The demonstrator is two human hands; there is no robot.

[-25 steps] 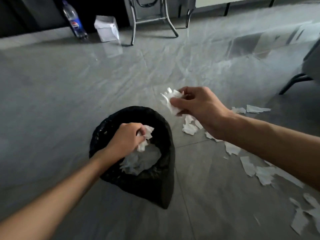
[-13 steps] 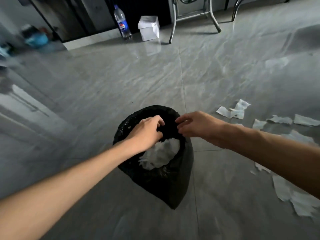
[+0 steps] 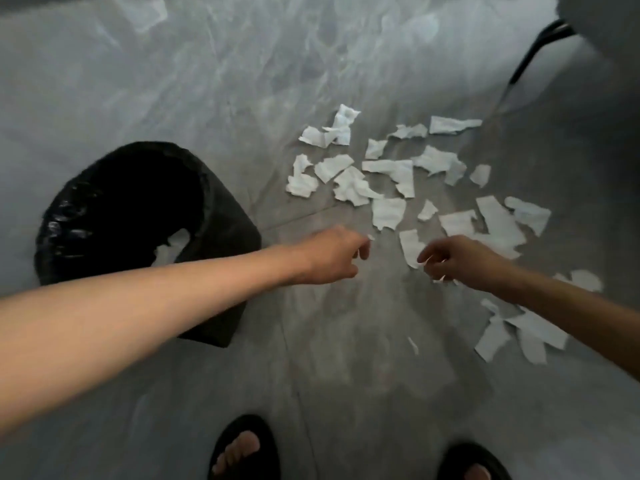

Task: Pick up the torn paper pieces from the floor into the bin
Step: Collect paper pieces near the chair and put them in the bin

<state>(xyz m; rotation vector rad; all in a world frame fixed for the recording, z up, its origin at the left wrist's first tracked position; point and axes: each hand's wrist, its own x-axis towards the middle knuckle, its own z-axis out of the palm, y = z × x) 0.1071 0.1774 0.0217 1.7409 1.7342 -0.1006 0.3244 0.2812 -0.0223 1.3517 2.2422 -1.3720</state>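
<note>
Torn paper pieces (image 3: pixel 391 173) lie scattered on the grey floor (image 3: pixel 225 81), right of the black-lined bin (image 3: pixel 211 192); some white paper shows inside it. Left hand (image 3: pixel 332 254): over bare floor beside the bin, fingers loosely curled, nothing held. Right hand (image 3: pixel 460 261): fingers hooked down at the edge of one strip (image 3: pixel 410 247); grip cannot be told, blurred. Black sandals (image 3: pixel 242 445) at lower edge
</note>
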